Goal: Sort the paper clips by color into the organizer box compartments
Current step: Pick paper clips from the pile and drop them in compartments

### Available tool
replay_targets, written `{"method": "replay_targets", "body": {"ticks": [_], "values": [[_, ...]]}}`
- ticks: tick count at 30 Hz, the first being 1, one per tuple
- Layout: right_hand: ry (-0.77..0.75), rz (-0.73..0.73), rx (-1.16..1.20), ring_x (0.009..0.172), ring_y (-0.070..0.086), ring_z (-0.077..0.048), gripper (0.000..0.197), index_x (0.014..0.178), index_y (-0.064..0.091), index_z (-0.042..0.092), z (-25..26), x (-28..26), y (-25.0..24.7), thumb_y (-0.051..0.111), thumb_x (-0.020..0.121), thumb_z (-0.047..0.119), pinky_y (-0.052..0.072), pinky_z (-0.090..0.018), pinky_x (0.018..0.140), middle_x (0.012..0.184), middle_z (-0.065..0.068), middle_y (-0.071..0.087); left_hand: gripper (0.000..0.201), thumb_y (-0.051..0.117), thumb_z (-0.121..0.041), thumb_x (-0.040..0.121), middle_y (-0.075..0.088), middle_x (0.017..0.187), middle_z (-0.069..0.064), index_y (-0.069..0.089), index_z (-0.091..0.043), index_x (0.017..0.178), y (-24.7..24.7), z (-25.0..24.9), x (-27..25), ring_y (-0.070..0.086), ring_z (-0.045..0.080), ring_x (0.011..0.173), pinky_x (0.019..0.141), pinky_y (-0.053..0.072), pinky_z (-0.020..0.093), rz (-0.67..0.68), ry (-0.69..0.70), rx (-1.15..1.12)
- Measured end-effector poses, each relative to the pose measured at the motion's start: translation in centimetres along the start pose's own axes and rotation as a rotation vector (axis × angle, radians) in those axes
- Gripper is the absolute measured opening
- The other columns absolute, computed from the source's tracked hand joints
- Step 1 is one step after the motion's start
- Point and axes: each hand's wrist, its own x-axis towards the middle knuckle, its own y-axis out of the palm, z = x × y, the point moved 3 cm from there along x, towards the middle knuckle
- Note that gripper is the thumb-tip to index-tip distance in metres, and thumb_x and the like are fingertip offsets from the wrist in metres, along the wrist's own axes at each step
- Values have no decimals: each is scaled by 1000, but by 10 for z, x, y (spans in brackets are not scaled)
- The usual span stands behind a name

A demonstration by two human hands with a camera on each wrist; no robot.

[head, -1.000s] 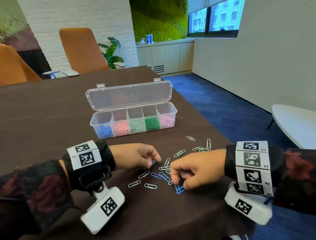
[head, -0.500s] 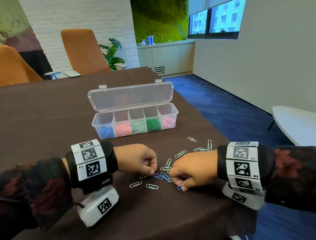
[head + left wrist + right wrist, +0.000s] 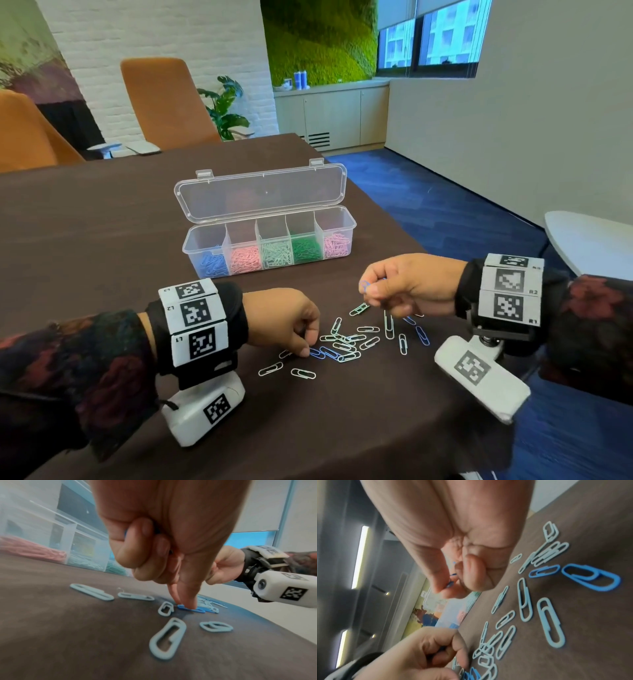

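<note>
The clear organizer box (image 3: 337, 214) stands open mid-table, with blue, pink, pale green, dark green and pink clips in its compartments. Several loose pale blue clips (image 3: 346, 342) and a few dark blue ones (image 3: 423, 335) lie scattered in front of it. My left hand (image 3: 306, 349) is down at the pile. Its thumb and index tips press on a dark blue clip (image 3: 190, 609), and its curled fingers hide a bit of blue. My right hand (image 3: 368, 291) is lifted above the table and pinches blue clips (image 3: 450, 584) between thumb and fingers.
The brown table (image 3: 102, 257) ends just right of the loose clips, above blue carpet. Two orange chairs (image 3: 164, 102) stand at the far side. A white round table (image 3: 589, 240) sits to the right. The box lid (image 3: 260, 192) leans back behind the compartments.
My right hand has risen off the table and moved right with blue clips pinched in it. My left hand stayed at the pile, its fingertips now down on a dark blue clip.
</note>
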Motion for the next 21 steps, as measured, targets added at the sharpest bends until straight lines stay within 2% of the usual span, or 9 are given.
{"method": "replay_targets", "body": {"ticks": [2,5,8,10,11,13,15,18,21], "values": [[36,-61,121,45,35,-6,15,89,57,7,-3,2,-5,47,92,-3,28,-14,38,65,-5,48,21,70,-23,83,45,67,-13,58,-16,98,0,-2,0,44,-1,56,52,31,10,-18,0,19],[82,-126,343,49,37,-10,27,100,57,3,-7,4,-9,33,93,-4,31,-18,40,63,-5,46,24,71,-26,82,42,68,-12,52,-21,95,1,-7,3,41,2,59,51,29,11,-38,2,59],[122,-151,446,51,42,-14,24,96,57,2,-7,5,-6,33,92,2,33,-20,40,65,-6,46,16,68,-22,84,43,66,-12,58,-14,94,3,-14,7,41,4,58,50,29,11,-11,31,94],[138,-165,432,49,40,-13,24,90,57,4,-7,5,-6,35,94,8,31,-19,38,65,-5,45,10,65,-20,87,44,63,-11,57,-16,83,3,-14,8,41,5,56,50,29,11,13,49,113],[143,-172,388,48,36,-12,22,86,57,5,-6,4,-6,37,94,9,28,-18,38,64,-4,43,15,63,-20,88,44,63,-10,53,-19,76,4,-13,8,40,5,56,51,28,12,20,57,123],[136,-182,190,47,29,-9,15,78,55,9,-5,1,-7,47,90,8,21,-16,38,61,-1,38,26,60,-21,89,44,64,-10,43,-25,69,5,-11,6,40,6,57,54,29,15,15,74,142],[90,-162,-183,45,28,-8,12,73,56,13,-2,-5,-11,57,84,8,20,-16,39,59,1,39,28,59,-22,90,46,67,-10,40,-26,69,6,-12,4,41,8,60,57,31,18,-7,104,140],[16,-32,-746,45,35,-6,18,76,59,23,1,-16,-13,64,82,7,32,-17,47,53,9,44,20,60,-22,89,52,77,-5,44,-24,78,5,-19,5,44,13,71,60,31,25,-32,147,139],[15,118,-1022,50,38,-4,29,79,57,35,-1,-23,-12,68,81,8,33,-14,54,52,10,40,17,63,-21,88,46,73,-10,46,-20,91,5,-25,10,43,15,73,58,26,27,-25,144,147]]}}
